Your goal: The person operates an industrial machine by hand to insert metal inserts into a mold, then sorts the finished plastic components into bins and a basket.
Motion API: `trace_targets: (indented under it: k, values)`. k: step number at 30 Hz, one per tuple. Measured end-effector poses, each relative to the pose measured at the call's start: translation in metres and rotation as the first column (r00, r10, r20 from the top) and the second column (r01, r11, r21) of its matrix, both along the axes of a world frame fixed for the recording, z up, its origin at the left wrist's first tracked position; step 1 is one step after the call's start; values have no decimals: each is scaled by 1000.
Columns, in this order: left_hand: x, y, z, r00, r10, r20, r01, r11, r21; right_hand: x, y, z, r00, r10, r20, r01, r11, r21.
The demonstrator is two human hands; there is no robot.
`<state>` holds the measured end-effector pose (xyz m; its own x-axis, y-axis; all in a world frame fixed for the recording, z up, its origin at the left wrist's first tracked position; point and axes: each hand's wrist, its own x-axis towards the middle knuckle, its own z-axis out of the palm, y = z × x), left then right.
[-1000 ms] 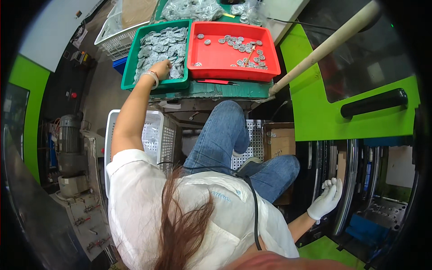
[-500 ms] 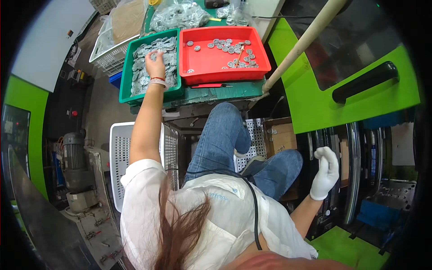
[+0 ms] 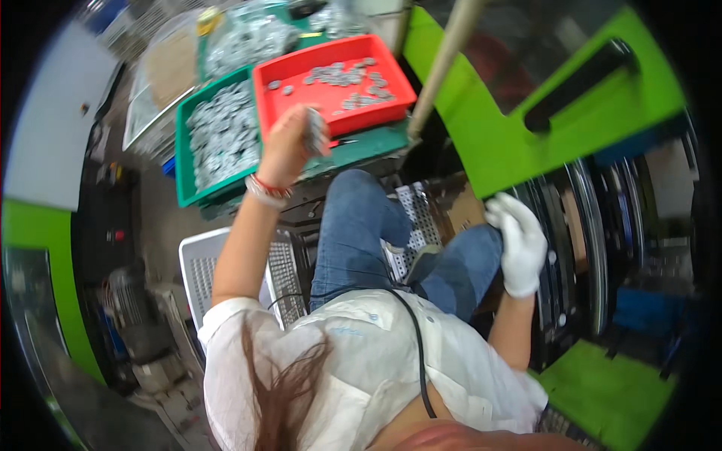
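Note:
My bare left hand [image 3: 289, 146], with bands at the wrist, is closed on a grey metal disc [image 3: 314, 131], blurred by motion; whether it is one disc or a small stack is unclear. It hovers over the near edge of the red tray [image 3: 402, 101]. Beside that tray, on the left, a green bin [image 3: 183, 169] holds a heap of similar grey metal discs [image 3: 224, 135]. Scattered discs [image 3: 338, 74] lie inside the red tray. By my right knee, my right hand [image 3: 520, 248] wears a white glove, its fingers loosely bent and nothing visible in them.
Plastic bags of parts [image 3: 252, 45] lie behind the bins on the green table [image 3: 368, 146]. A pale pole [image 3: 444, 71] rises at the table's right corner. To the right stands a green machine door with a black handle [image 3: 579, 86]. A white basket [image 3: 207, 270] is below left.
My left hand has come out of the green bin, toward me and to the right, with a metal disc. My gloved right hand has moved up and slightly left. The view has shifted.

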<state>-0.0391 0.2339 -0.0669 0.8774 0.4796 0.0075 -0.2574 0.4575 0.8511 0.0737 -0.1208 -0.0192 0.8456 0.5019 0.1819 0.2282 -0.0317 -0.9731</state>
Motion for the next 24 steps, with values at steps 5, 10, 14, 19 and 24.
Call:
trace_targets:
  k: [5, 10, 14, 19, 24]
  values:
    - [42, -149, 43, 974, -224, -38, 222, 907, 358, 3, 46, 21, 980, 199, -1, -199, 977, -79]
    - [66, -199, 57, 938, -340, 67, 305, 901, 307, 9, 11, 24, 989, 93, -119, -76, 987, 139]
    - [72, -216, 56, 899, -421, 122, 364, 872, 328, 10, -15, 33, 969, 11, -246, 51, 969, 243]
    - [73, -222, 71, 870, -118, 479, -438, 262, 860, 7, -27, 24, 945, 205, -254, -56, 868, 493]
    - [72, -216, 77, 766, -204, 610, -617, 33, 786, 9, -35, 20, 837, 492, -239, -226, 709, 668]
